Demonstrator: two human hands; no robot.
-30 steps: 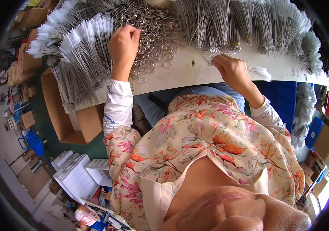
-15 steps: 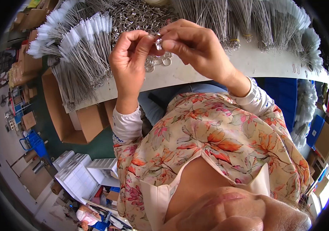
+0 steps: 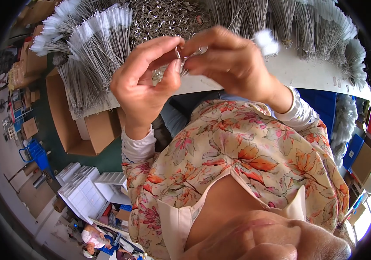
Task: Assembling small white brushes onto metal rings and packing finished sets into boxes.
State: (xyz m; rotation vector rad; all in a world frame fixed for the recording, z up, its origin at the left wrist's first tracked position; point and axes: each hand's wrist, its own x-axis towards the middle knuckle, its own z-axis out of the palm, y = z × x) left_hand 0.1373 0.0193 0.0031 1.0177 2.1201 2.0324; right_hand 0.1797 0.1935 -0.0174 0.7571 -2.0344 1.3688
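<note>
In front of my chest, over the table's near edge, my left hand (image 3: 144, 80) pinches a small metal split ring (image 3: 177, 53) between thumb and forefinger. Its other fingers curl behind. My right hand (image 3: 239, 65) is close beside it, smeared by motion, with bent fingers reaching the ring. A white bristle tuft (image 3: 266, 42) shows just behind the right hand, seemingly the end of a thin wire brush held in it; the hand hides the brush's shaft. Beyond both hands lies a heap of loose metal rings (image 3: 164, 19).
Bundles of wire brushes (image 3: 101, 43) with white bristles lie left of the rings, and more bundles (image 3: 307, 30) lie right. The white tabletop (image 3: 298, 71) curves across. Below its left end is an open cardboard box (image 3: 70, 125). White crates (image 3: 83, 190) and another person (image 3: 93, 236) are farther off.
My left hand has shifted slightly down and left, its fingers opening wider around the ring. My right hand has drawn lower and blurred; a white tuft now shows behind it.
</note>
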